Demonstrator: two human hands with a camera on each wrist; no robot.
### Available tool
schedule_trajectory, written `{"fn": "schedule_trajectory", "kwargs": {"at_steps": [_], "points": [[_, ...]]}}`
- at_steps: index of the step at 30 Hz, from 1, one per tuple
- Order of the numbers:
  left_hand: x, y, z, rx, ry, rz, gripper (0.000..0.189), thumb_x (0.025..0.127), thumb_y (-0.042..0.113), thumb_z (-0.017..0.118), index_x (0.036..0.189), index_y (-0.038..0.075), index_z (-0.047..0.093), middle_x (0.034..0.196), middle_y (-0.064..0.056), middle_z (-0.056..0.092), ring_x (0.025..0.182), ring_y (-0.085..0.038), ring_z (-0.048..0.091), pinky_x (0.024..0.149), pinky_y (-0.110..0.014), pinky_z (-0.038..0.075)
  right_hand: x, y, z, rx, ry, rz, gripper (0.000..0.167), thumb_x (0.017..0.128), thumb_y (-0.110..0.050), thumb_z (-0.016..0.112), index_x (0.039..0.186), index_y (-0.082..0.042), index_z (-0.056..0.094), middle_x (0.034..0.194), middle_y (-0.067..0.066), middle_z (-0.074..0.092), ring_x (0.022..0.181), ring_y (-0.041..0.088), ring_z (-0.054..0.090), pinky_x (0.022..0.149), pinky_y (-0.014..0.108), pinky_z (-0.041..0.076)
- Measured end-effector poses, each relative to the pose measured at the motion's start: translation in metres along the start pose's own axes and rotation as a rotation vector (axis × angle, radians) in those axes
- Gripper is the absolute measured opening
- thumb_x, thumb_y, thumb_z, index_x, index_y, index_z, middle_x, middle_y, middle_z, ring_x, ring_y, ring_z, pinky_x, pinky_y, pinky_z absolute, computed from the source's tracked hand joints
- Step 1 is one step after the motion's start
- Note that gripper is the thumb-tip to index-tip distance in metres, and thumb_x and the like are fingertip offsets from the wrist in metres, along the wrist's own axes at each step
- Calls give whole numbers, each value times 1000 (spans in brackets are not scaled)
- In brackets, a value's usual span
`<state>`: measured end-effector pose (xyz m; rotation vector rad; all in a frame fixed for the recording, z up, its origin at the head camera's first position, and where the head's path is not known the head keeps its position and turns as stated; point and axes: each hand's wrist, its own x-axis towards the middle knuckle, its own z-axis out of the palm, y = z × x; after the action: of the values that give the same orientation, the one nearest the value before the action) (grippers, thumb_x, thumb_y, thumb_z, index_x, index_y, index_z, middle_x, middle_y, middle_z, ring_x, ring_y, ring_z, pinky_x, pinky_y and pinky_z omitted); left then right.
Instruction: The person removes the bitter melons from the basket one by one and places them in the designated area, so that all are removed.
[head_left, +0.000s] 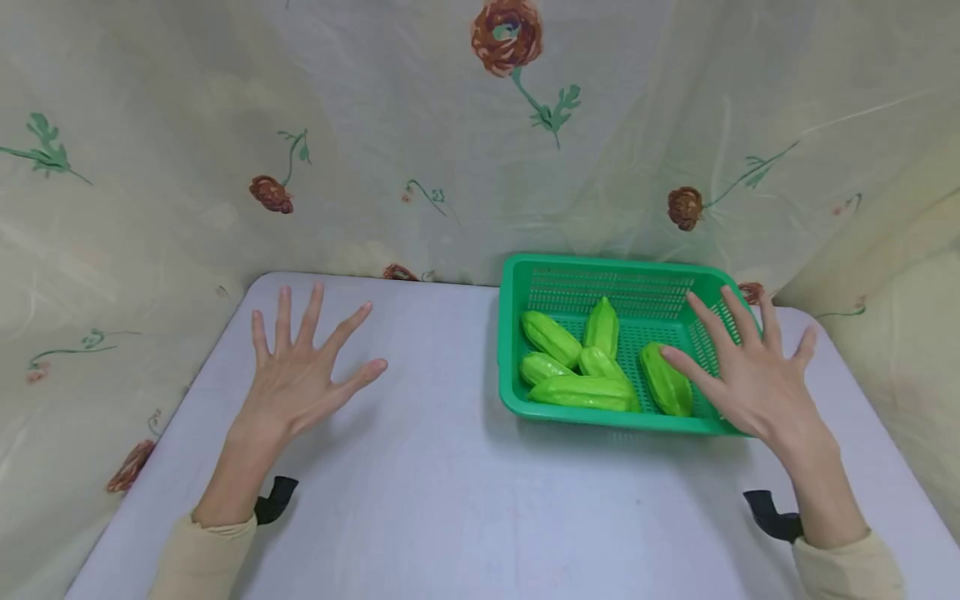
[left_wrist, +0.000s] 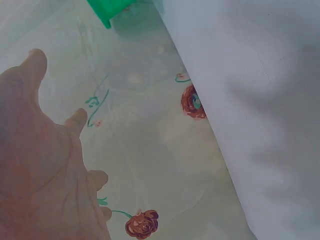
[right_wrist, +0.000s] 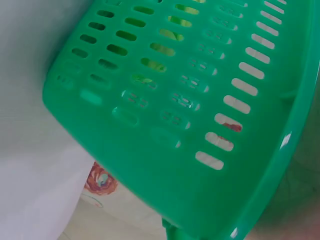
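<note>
A green plastic basket (head_left: 622,265) with slotted walls stands at the back right of the table. Several bright green ridged gourds (head_left: 581,392) lie in its left half, some overlapping. Another gourd (head_left: 666,383) lies apart toward the right. My right hand (head_left: 761,379) spreads its fingers above the basket's right end and holds nothing; the right wrist view shows mainly the slotted wall (right_wrist: 150,145), with a blurred bit of hand at the lower right. To the left, my left hand (head_left: 296,383) hovers over the table with fingers spread, gripping nothing.
A white-covered table (head_left: 450,500) lies beneath both hands. Behind it and at both sides hangs a pale flowered sheet (head_left: 360,125). A black strap piece (head_left: 276,500) juts from the left wrist, and a similar one (head_left: 772,517) from the right.
</note>
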<state>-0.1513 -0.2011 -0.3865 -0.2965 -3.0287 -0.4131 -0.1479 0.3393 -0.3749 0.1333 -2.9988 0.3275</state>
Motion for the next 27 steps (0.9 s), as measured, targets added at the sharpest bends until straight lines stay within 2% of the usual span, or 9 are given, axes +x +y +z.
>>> {"fn": "schedule_trajectory", "kwargs": {"at_steps": [6,10,16,21,23,27], "points": [[2,2,3,-7,-16,1,82,99,82,45,170,47,24,184,-13,-8,166,-46,-24,126,-80,-16,-6,6,1,17,-2,18,88,104,-71,50,175,-33,14,183,20,2,165,58,-11,109,96,-15],[3,4,5,-22,-33,5,78,101,80,43,170,47,25,183,-14,-9,166,-47,-25,126,-80,-16,-10,12,3,33,-8,30,86,105,-69,51,174,-33,16,182,22,2,162,65,-3,108,98,-11],[3,7,6,-29,-52,15,76,103,79,42,170,47,26,183,-15,-13,165,-50,-23,126,-80,-17,-21,23,6,44,-7,50,81,108,-64,49,174,-29,21,181,26,6,155,66,22,106,99,9],[3,8,7,-28,-49,14,75,104,77,42,170,46,27,183,-15,-12,165,-51,-22,126,-80,-16,-30,33,8,58,-5,57,76,110,-59,49,173,-25,24,180,27,10,145,68,36,97,90,28],[3,9,8,-36,-58,18,74,104,77,42,170,46,27,183,-15,-12,165,-51,-23,126,-80,-16,-33,35,9,76,0,58,74,110,-57,50,173,-25,26,180,26,13,142,69,39,94,87,32],[4,12,10,-50,-80,27,74,105,76,42,170,45,26,183,-15,-13,165,-51,-24,126,-80,-17,-39,39,11,126,23,66,69,112,-53,50,172,-25,30,181,22,17,136,72,43,93,89,33]]}}
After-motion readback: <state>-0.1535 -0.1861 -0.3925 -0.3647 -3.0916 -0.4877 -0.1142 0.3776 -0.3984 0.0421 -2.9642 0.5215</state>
